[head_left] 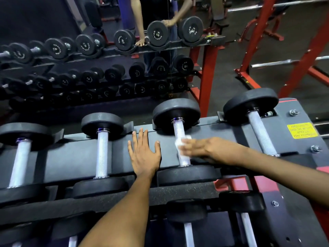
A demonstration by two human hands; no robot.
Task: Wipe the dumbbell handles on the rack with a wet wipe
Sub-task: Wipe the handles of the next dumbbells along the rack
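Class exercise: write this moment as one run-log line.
right hand: grips wet wipe on third dumbbell handle | left hand: flat on rack | stage: wiping

Four dumbbells lie on the top tier of the rack: one at far left, a second, a third and a fourth at right. One white wipe shows, and two hands, the left and the right. One yellow label sits at the rack's right end.
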